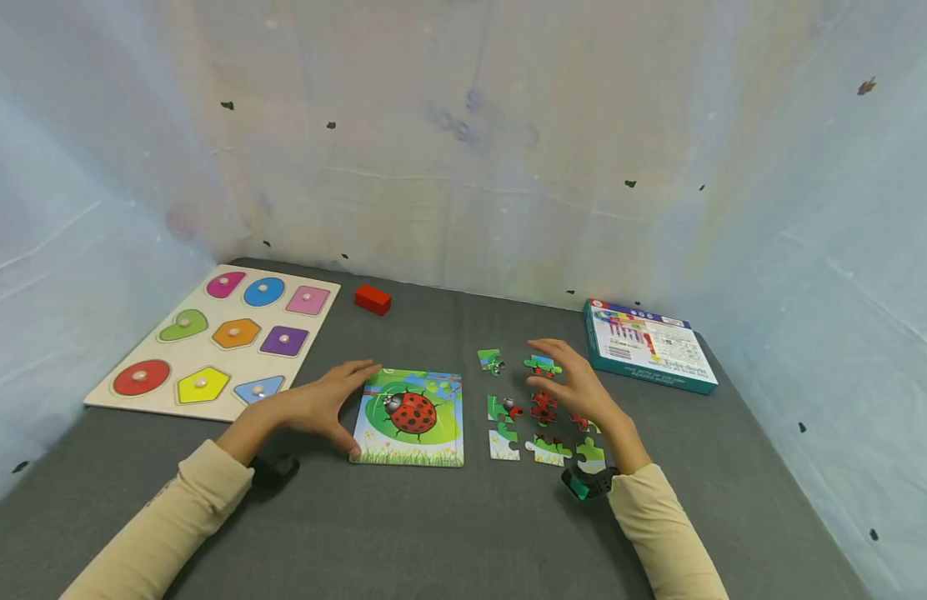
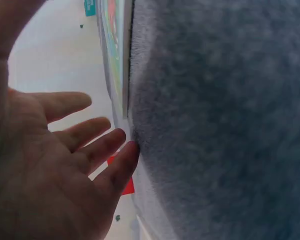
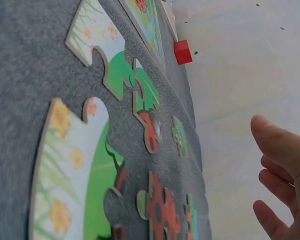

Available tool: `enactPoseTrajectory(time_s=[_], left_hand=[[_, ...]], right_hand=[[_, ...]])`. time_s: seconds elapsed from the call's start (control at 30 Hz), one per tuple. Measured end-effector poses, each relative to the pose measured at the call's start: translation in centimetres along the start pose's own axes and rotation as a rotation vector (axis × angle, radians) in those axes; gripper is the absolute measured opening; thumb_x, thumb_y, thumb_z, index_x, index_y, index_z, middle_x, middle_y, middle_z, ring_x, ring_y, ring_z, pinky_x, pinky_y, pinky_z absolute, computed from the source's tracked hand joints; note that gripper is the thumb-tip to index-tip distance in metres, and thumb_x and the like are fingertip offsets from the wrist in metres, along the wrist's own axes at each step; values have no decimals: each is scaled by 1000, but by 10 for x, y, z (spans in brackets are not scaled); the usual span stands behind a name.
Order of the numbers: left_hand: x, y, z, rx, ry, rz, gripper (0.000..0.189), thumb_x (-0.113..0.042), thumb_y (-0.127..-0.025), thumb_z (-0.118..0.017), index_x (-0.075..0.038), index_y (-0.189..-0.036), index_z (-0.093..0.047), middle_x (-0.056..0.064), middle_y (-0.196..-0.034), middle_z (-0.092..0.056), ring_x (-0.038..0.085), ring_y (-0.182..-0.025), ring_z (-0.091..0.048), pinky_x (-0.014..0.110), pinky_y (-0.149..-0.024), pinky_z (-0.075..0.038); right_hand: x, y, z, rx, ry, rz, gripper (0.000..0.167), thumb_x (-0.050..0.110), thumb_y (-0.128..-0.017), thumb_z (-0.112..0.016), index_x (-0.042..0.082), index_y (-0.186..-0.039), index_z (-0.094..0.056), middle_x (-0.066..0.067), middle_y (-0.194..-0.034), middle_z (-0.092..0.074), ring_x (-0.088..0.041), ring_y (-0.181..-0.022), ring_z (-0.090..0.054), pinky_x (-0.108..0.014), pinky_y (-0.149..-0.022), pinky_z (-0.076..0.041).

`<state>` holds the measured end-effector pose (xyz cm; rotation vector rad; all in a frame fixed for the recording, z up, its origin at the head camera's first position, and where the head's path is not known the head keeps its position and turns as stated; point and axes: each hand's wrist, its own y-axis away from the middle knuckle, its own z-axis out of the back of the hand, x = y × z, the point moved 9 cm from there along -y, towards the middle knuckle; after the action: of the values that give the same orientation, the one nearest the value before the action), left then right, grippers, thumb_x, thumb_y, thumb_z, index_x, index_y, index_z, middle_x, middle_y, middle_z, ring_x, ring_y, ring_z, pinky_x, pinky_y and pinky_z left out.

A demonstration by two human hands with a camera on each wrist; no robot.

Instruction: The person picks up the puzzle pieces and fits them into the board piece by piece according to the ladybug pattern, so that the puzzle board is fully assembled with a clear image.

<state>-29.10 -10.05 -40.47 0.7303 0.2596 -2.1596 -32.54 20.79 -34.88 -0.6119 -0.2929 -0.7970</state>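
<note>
A square picture board with a ladybug [image 1: 414, 414] lies flat on the grey table. Beside its left edge is my left hand [image 1: 323, 405], thumb and fingers spread at the two left corners; whether they touch it I cannot tell. The left wrist view shows that palm [image 2: 50, 160] holding nothing. To the right of the board lie several loose jigsaw pieces, among them a white-and-green flower piece [image 1: 504, 444] and a red spotted piece [image 1: 543, 408]. Above them hovers my right hand [image 1: 580, 387], fingers loosely extended and apart from the pieces, hiding part of the group.
A wooden shape board [image 1: 231, 362] with coloured knobbed shapes lies at the left. Behind the ladybug board sits a red block [image 1: 373, 300]. At the back right is a flat teal-edged box [image 1: 651, 346]. Pale sheeting [image 1: 448, 167] encloses the table's back and sides.
</note>
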Motion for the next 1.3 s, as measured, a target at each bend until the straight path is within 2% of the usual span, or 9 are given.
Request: enactPoseTrajectory(time_s=[0.3,0.47,0.6,0.83,1.13,1.3], left_hand=[[6,2,-5,27,-17,36,119,-52,-58,-83,1,-145,-24,24,-150,-16,44,-135,-15,63,-101,-22],[8,3,-6,33,-14,19,118,-51,-59,-83,1,-146,-23,22,-152,-10,43,-137,-11,62,-103,-20],[8,4,-6,28,-28,-10,116,-51,-60,-82,4,-144,-24,24,-152,-12,44,-136,-13,62,-103,-20],[7,6,-5,29,-26,-1,115,-51,-61,-81,4,-144,-24,23,-152,-13,43,-136,-14,62,-103,-20],[8,3,-9,31,-29,-10,114,-51,-62,-81,4,-144,-25,23,-152,-14,44,-136,-14,63,-103,-19],[9,3,-10,32,-24,-9,114,-52,-62,-81,3,-145,-24,22,-152,-14,43,-136,-13,63,-102,-19]], right_hand=[[-18,-15,-24,41,-26,-79,59,17,-84,-70,3,-136,-45,-13,-136,-45,-31,-125,-42,-53,-95,-38],[-24,-23,-36,75,-43,-88,59,17,-85,-68,1,-137,-43,-15,-138,-43,-33,-127,-40,-53,-97,-36],[-26,-30,-43,89,-57,-84,59,16,-86,-67,0,-137,-42,-16,-139,-42,-33,-128,-39,-52,-99,-35],[-32,-39,-57,135,-68,-129,57,15,-88,-65,1,-138,-42,-17,-140,-41,-35,-128,-39,-52,-100,-34],[-36,-43,-77,202,-27,-95,56,11,-89,-63,-3,-138,-39,-21,-141,-39,-37,-131,-35,-51,-104,-29],[-36,-41,-79,208,-12,-88,53,10,-90,-61,-2,-137,-41,-21,-140,-41,-37,-129,-37,-52,-103,-30]])
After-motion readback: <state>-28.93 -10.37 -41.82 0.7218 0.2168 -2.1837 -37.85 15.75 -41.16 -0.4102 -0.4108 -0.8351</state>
